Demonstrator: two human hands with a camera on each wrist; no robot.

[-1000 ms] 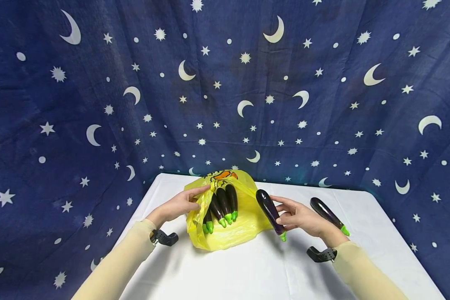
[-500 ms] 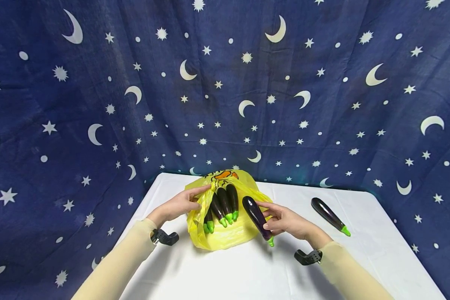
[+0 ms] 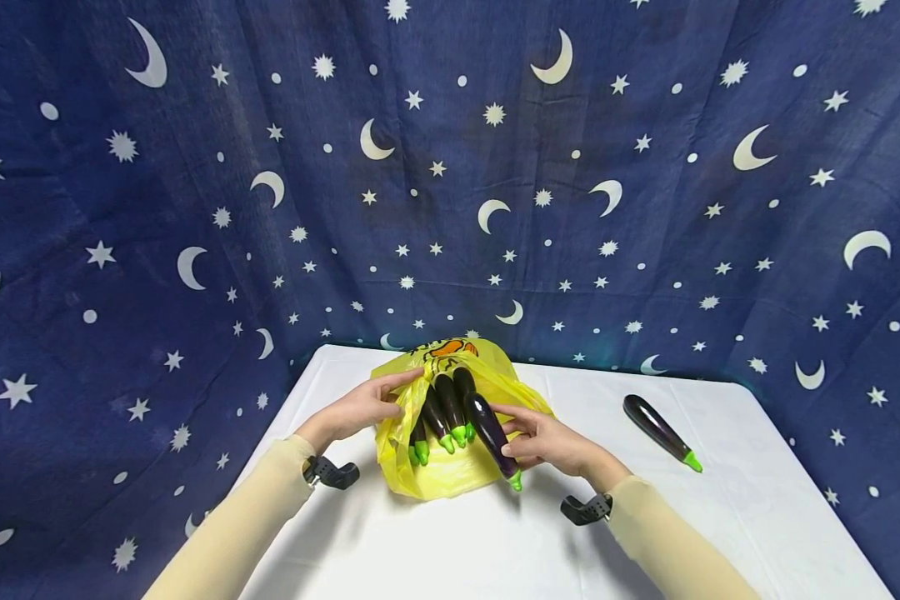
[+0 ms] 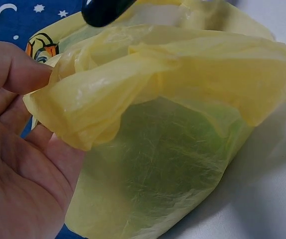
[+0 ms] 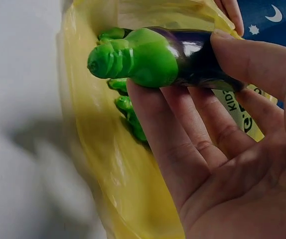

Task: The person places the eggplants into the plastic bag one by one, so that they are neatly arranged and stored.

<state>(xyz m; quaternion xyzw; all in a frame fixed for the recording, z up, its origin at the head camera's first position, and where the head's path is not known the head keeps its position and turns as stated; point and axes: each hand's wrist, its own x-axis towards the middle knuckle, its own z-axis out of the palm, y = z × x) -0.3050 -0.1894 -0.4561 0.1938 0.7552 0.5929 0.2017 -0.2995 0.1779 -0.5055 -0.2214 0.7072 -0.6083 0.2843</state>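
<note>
A yellow plastic bag (image 3: 450,483) lies on its side with its mouth facing the person, several dark purple eggplants (image 3: 433,414) with green stems inside. My left hand (image 3: 354,410) pinches the bag's left rim between thumb and fingers; in the left wrist view the thumb (image 4: 21,69) presses the thin plastic. My right hand (image 3: 547,440) grips another eggplant (image 3: 492,437) by its side, over the right part of the bag's mouth. Up close in the right wrist view, this eggplant's green stem end (image 5: 148,57) points away from the palm, with the fingers beneath it.
One more eggplant (image 3: 658,429) lies alone on the white table (image 3: 645,517), to the right of the right hand. A dark blue cloth with moons and stars (image 3: 495,167) hangs behind the table and along its sides.
My right hand has carried its eggplant leftward, from beside the bag to in front of its mouth. The left hand stays at the bag's rim.
</note>
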